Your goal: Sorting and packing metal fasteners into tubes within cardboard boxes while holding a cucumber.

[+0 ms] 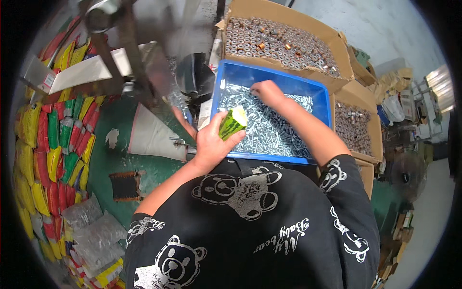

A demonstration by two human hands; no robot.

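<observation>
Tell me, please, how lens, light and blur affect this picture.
Head view: fisheye distortion bends straight edges, with dark corners; the grey metal machinery at upper left looks blurred; small silver metal pieces glint inside the rectangular blue plastic bin.

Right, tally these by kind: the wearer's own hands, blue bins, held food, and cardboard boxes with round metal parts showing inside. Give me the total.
Hands, left hand and right hand: 2
Blue bin: 1
Green-striped fruit piece: 1
Cardboard boxes: 2
Total: 6
</observation>
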